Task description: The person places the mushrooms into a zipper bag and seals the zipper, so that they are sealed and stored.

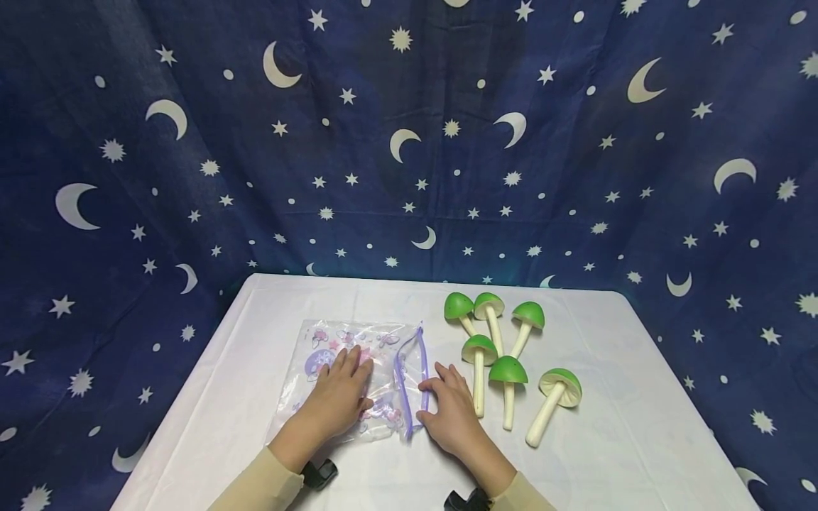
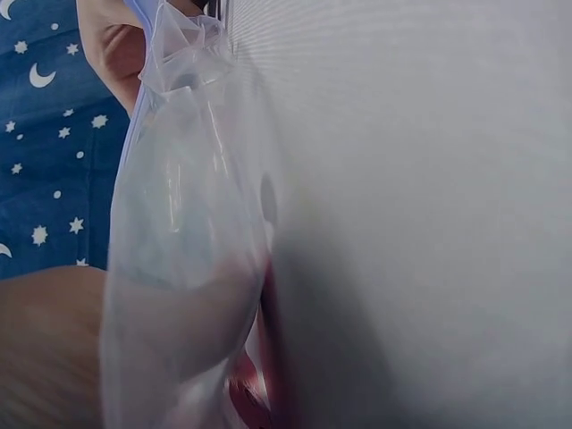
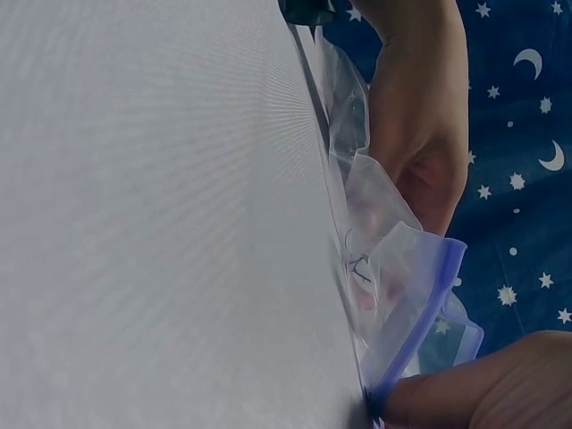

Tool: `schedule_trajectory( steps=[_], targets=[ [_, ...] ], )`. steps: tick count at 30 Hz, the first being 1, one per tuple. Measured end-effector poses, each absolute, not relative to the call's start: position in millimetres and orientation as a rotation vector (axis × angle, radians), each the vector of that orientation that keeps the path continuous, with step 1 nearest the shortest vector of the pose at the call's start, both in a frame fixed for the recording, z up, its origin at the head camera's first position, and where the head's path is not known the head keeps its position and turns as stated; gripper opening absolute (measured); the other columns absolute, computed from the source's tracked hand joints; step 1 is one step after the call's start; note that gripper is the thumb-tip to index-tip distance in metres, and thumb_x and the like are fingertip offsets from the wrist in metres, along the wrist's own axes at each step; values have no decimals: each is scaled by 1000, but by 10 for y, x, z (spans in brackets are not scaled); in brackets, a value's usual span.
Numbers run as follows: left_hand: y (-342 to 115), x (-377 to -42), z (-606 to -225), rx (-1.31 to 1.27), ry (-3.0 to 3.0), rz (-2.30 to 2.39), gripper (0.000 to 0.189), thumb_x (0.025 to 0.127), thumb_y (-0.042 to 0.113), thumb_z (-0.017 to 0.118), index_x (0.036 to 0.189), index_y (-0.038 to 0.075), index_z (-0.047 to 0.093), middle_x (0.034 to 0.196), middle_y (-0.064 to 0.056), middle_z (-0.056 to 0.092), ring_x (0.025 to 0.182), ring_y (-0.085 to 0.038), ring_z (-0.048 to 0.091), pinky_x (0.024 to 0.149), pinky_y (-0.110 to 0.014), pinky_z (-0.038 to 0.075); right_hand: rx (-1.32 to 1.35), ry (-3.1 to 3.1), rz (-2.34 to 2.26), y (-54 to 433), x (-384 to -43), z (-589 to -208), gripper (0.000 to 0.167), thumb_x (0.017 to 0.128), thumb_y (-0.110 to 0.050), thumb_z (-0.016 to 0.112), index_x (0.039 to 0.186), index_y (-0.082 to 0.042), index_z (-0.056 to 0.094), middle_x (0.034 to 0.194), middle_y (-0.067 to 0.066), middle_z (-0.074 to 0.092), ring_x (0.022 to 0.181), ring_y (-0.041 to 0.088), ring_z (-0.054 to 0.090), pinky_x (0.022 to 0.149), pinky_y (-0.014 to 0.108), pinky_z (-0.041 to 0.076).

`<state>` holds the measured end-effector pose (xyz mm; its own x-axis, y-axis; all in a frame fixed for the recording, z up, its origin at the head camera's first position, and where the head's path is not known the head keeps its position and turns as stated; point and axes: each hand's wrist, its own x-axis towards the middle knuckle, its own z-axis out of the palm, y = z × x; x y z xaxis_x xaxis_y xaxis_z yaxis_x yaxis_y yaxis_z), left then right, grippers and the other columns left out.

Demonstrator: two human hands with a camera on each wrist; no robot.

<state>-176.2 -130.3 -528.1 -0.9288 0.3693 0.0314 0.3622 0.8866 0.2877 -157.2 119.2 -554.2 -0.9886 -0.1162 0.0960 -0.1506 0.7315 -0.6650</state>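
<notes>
My left hand (image 1: 339, 401) lies across the clear plastic bag (image 1: 382, 380), just below the middle of the frame, its fingers stretched out, slightly apart and resting on the printed film. My right hand (image 1: 455, 415) is at the bag's open end, right of the frame's centre line and in the lower half; my thumb and forefinger touch the purple strip (image 1: 424, 355) there at two separate spots, and I cannot tell whether they pinch it. A second purple strip (image 1: 399, 376) runs just left of the first, so the mouth of the bag gapes between them. Pink and purple pictures show on the film around my left fingers. From the left wrist, the bag stands as a cloudy sheet down the left half of the view, part of my hand showing through it. Nearest my right hand, a green-capped mushroom (image 1: 478, 369) lies with its stem pointing down the frame; four others sit close around it, and a separate mushroom (image 1: 554, 404) lies farther right, tilted, stem toward the lower left. Everything rests on a white table (image 1: 613, 369), before a dark blue cloth (image 1: 358, 142) patterned with moons and stars.
</notes>
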Motion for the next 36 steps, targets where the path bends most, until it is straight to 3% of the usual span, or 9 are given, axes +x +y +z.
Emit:
schedule_trajectory(
  steps=[22, 36],
  targets=[
    [-1359, -1821, -5336, 730, 3164, 372, 72, 92, 20, 82, 155, 0, 53, 161, -15, 52, 153, -45, 43, 118, -73, 40, 251, -2878, 1097, 1190, -1574, -5533, 38, 79, -11, 90, 114, -14, 75, 163, 23, 50, 159, 51, 32, 129, 69, 25],
    [-1315, -1792, -5301, 796, 3224, 443, 68, 100, 34, 73, 152, -5, 53, 159, -18, 55, 148, -39, 51, 120, -57, 46, 263, -2874, 1081, 1220, -1587, -5567, 38, 80, -14, 90, 114, -17, 74, 163, 22, 50, 158, 51, 34, 128, 69, 26]
  ],
)
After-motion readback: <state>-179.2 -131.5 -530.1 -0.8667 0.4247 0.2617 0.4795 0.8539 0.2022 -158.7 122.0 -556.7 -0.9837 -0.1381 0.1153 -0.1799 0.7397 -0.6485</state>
